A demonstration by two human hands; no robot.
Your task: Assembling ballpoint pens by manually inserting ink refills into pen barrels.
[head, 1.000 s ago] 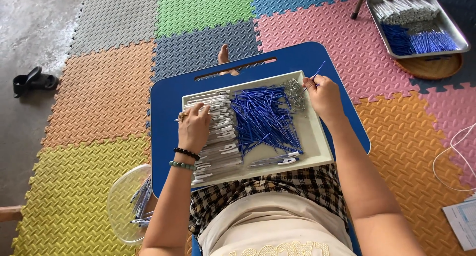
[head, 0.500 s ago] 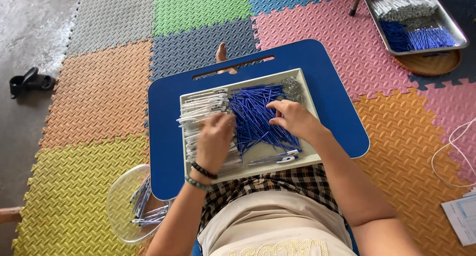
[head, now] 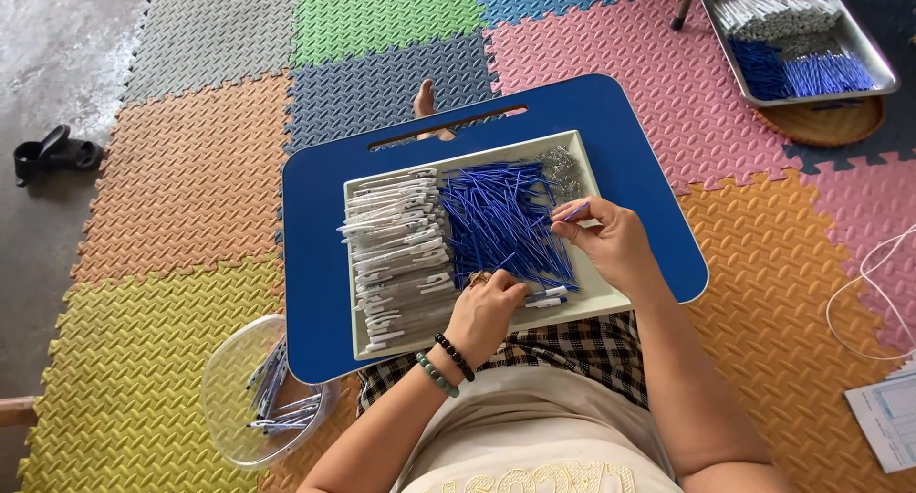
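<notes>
Head view, the only one. I sit on the foam mat floor with a blue lap desk over my knees and a white tray on it. The tray holds one pile of white pen barrels on the left, one pile of blue refills in the middle and a small heap of metal springs at the far right corner. There are too many of each to count.

My right hand is over the tray's right edge, fingers pinched shut on one blue refill, its end sticking out toward the pile. My left hand rests at the tray's near edge, curled loosely over the low end of the refills. I cannot tell whether it grips anything; a white piece lies just beside it. Two bead bracelets are on that wrist.

Risks, as I judge them: the refill is thin, so a slack pinch could drop it back into the pile and lose it among the lookalikes. My left hand could sweep refills over the near rim. The desk sits on my lap, so a knee shift could tip the tray.

Other counts: one clear bowl with a handful of assembled pens by my left knee, one metal tray of the same parts at top right on a woven mat, one pair of black sandals, one white cable, one paper sheet.
</notes>
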